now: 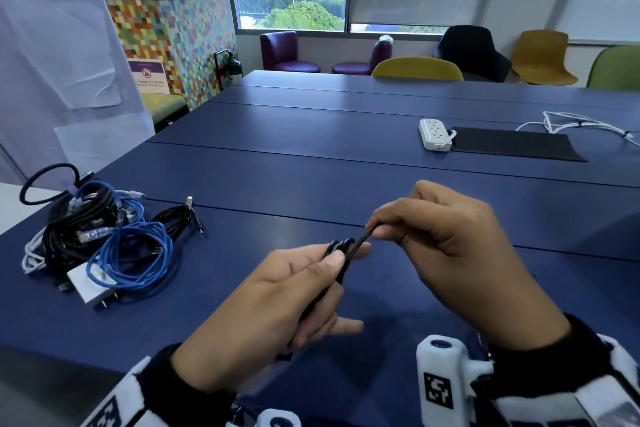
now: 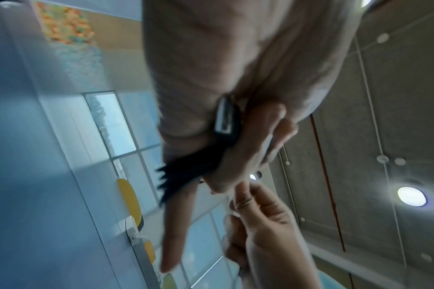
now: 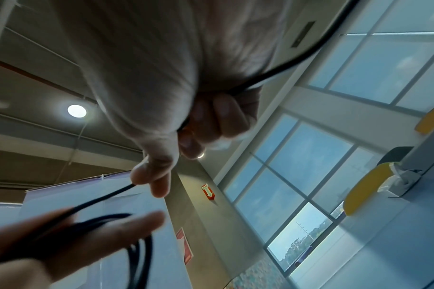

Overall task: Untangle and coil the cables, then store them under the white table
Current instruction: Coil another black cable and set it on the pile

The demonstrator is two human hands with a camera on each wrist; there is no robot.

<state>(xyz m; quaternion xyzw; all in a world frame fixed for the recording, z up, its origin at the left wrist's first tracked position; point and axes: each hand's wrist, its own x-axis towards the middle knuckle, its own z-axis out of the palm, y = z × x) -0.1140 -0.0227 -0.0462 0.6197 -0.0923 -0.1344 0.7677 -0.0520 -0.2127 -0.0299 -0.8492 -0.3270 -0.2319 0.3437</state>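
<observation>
A wide blue counter [image 1: 311,156] carries everything here. At its left edge lies a tangled heap of cables [image 1: 93,236], blue, black and white ones wound through one another, with a white plug adapter [image 1: 91,284] touching the heap's near side. Far off to the right sit a white power strip [image 1: 435,134] and a dark mat [image 1: 512,146] just beside it. Above the near part of the counter, the left hand [image 1: 277,308] holds a small bundle of black cable [image 1: 341,253], its fingers curled round the loops. The right hand [image 1: 446,246], just right of it, pinches the same cable's free run between thumb and fingertips; in the right wrist view the strand leads from that pinch down to the loops in the left hand
</observation>
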